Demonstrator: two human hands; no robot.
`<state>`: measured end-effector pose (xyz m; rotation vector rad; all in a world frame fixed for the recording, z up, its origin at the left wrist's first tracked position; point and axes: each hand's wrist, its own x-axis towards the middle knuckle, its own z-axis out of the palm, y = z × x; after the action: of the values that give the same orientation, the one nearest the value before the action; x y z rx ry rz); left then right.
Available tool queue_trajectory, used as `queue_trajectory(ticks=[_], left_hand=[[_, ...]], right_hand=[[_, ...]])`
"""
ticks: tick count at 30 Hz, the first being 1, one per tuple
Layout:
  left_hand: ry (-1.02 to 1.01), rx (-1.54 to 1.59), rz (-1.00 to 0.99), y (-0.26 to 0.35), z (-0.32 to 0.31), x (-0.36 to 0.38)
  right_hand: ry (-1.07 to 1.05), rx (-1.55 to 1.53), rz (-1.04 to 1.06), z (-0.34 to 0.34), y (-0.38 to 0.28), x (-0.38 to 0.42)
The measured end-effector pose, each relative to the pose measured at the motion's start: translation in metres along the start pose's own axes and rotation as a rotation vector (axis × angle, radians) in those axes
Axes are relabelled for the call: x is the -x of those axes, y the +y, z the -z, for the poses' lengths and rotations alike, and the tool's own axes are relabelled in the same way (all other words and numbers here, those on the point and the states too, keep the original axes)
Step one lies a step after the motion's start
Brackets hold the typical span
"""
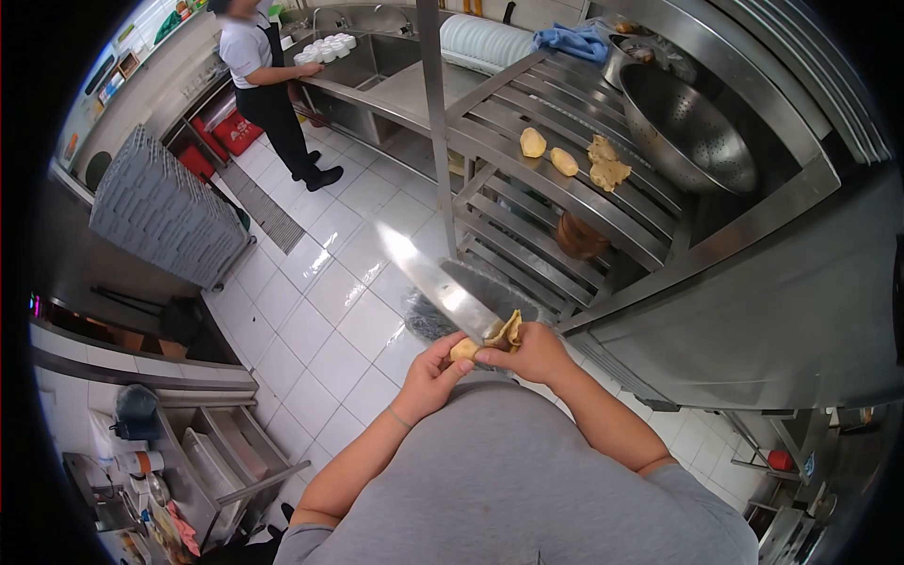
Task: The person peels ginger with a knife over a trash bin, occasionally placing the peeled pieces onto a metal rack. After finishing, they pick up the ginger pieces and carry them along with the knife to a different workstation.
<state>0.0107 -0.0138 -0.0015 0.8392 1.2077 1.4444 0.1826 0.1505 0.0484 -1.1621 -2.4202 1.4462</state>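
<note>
My left hand [430, 381] is closed on a pale yellow piece of root [463, 350], which looks like ginger. My right hand [532, 354] is closed around a large knife [447, 294], its handle hidden by the fingers. The wide blade points up and to the left, away from my body. A curled strip of brownish-yellow peel [512, 328] stands at the blade's base, by my right fingers. On the slatted metal shelf [527, 105] lie two smooth yellow pieces, one [533, 142] beside the other [564, 162], and a knobbly ginger root [607, 164].
A bin with a plastic liner [428, 315] stands below the knife. A steel colander [692, 127] and a blue cloth [573, 41] sit on the shelf. A co-worker [268, 80] stands at the sink [372, 58]. Stacked grey crates [169, 207] are at the left.
</note>
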Motion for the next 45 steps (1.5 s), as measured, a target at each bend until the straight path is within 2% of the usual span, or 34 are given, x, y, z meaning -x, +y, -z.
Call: queue_trajectory(ticks=[3,9,11,18,26,32,36,39,41,42,44,45], left_hand=[[0.010,-0.033,-0.010,-0.001,0.001,0.001],[-0.040,-0.101,0.012,0.006,0.004,0.000],[-0.127,0.087,0.086,0.006,0.009,-0.002],[-0.179,0.108,0.114,0.001,0.012,-0.004],[-0.039,0.003,0.041,0.002,0.004,-0.004],[-0.009,-0.106,0.039,-0.003,0.008,-0.005],[0.010,-0.148,0.052,0.007,0.004,-0.006],[0.042,-0.289,0.032,-0.002,0.008,-0.005],[-0.012,-0.287,0.177,-0.005,0.014,-0.007],[-0.014,-0.289,0.176,-0.001,0.008,-0.008],[-0.001,0.153,-0.077,0.009,-0.008,-0.008],[-0.002,0.150,-0.076,0.011,-0.004,-0.010]], right_hand=[[-0.021,0.045,0.027,0.004,-0.006,0.002],[-0.094,-0.110,0.012,0.004,-0.005,0.002],[-0.116,-0.019,0.016,0.001,0.000,0.001],[-0.172,-0.048,-0.026,0.005,0.002,-0.002],[-0.106,0.127,-0.016,0.007,-0.007,-0.001],[-0.079,0.230,-0.001,0.009,-0.017,0.000],[-0.021,0.197,0.047,0.004,-0.015,0.001],[-0.027,0.219,0.040,0.004,-0.016,0.001],[-0.018,0.231,0.084,0.002,-0.012,-0.002],[-0.016,0.231,0.084,0.005,-0.013,-0.003],[-0.105,-0.142,-0.015,0.012,-0.018,-0.006],[-0.120,-0.148,-0.011,0.015,-0.021,-0.008]])
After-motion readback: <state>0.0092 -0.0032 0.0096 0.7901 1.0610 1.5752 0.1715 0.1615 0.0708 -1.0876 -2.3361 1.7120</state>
